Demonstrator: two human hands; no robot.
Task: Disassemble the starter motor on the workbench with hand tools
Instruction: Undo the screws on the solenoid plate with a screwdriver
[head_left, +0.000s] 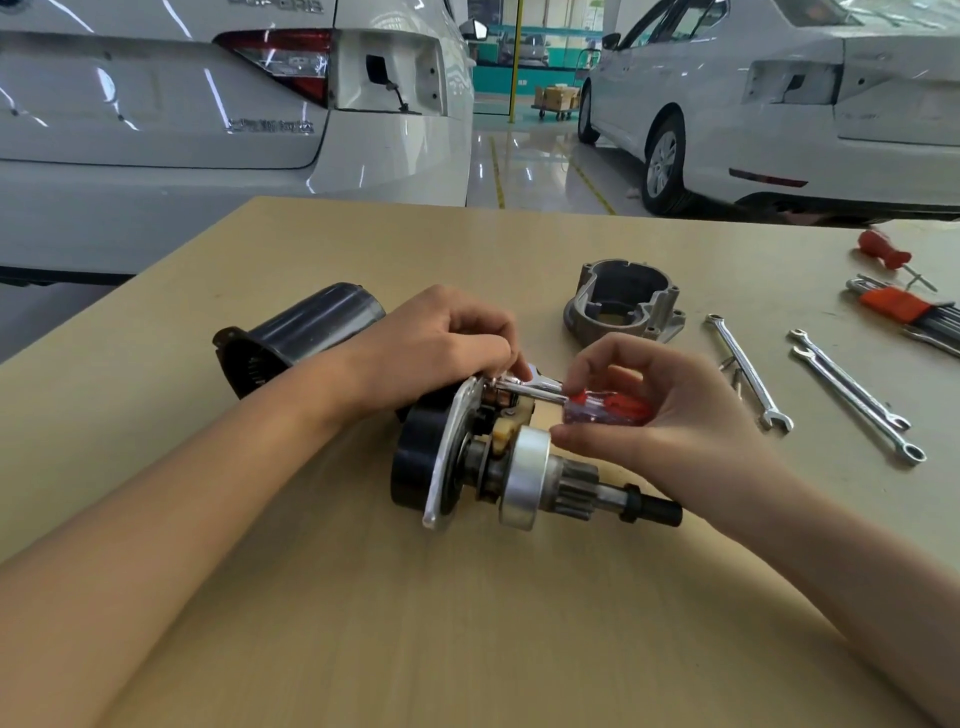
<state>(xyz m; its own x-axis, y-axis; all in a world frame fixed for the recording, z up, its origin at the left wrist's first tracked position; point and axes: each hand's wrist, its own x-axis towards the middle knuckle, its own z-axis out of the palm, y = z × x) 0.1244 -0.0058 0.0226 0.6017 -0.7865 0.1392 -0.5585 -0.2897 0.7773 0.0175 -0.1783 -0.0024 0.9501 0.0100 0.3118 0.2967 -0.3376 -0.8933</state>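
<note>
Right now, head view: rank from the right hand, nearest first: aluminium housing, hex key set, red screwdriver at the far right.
From the right hand:
1. aluminium housing, just beyond it.
2. hex key set, far right.
3. red screwdriver, right, behind the keys.

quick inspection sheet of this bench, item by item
surface: tan wooden bench, parts and tools spread over its far half
job's things: starter core lies on its side, pinion shaft pointing right; dark motor can and grey nose housing lie apart from it
clutter: three spanners, hex key set, spare red screwdriver, small screws at right
grippers: left hand grips the core's top and a small spanner; right hand holds a red-handled screwdriver aimed at the core
cables: nothing seen
surroundings: two white cars behind the bench, glossy floor, cart with boxes beyond
</note>
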